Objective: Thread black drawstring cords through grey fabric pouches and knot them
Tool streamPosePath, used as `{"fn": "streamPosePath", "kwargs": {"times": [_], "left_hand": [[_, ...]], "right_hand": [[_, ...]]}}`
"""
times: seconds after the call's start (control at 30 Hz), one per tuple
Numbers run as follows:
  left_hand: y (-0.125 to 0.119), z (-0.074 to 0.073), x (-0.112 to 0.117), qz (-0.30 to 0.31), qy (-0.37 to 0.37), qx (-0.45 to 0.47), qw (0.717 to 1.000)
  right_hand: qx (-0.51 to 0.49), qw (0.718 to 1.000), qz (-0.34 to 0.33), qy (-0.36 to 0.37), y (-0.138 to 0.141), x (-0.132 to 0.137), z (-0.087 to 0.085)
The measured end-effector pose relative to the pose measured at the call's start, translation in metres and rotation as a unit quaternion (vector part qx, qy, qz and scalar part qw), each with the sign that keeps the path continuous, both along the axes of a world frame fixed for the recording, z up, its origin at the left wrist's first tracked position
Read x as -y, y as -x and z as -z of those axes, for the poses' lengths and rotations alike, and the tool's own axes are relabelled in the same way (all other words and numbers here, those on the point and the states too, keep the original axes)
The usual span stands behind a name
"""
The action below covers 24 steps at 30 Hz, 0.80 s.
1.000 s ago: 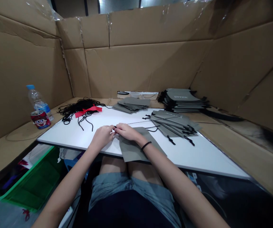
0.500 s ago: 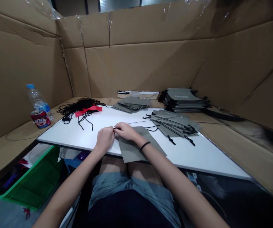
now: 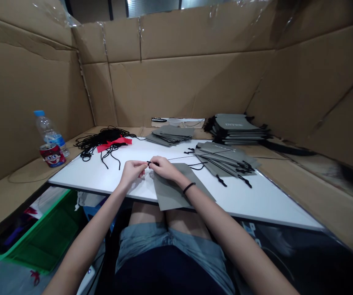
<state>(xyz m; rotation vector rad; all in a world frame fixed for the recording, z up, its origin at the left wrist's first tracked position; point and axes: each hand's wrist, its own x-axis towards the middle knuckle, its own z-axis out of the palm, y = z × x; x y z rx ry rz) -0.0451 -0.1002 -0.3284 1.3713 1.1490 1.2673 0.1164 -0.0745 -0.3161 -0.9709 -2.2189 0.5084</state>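
A grey drawstring bag (image 3: 176, 190) lies flat at the table's front edge, one corner hanging over it. Both hands meet at its left upper corner. Thumb and finger of my left hand (image 3: 133, 172) pinch the end of a black cord (image 3: 149, 163). My right hand (image 3: 163, 167) grips the same cord just beside it, its wrist over the bag. The stretch of cord under the right fingers is hidden. More black cord (image 3: 198, 166) trails from the bag's far right corner.
Grey bags with knotted cords (image 3: 225, 159) fan out at right; a taller bag stack (image 3: 233, 129) stands behind. Further bags (image 3: 171, 134) lie at the back middle. A black cord bundle (image 3: 108, 137) with red ribbon, a bottle (image 3: 49, 131) and a can (image 3: 52, 155) are at left.
My left hand has turned from a closed grip to a fingertip pinch and shifted slightly left. A bit of black cord now shows between the hands. The bag stays put.
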Motion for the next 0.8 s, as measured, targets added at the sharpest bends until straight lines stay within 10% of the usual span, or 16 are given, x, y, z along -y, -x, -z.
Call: {"fn": "streamPosePath", "kwargs": {"times": [0.8], "left_hand": [[0.0028,0.0024,-0.0018,-0.018,-0.004,-0.006,1.0]], "right_hand": [[0.044,0.986,-0.043,-0.152,-0.0031,-0.0001,0.0088]]}}
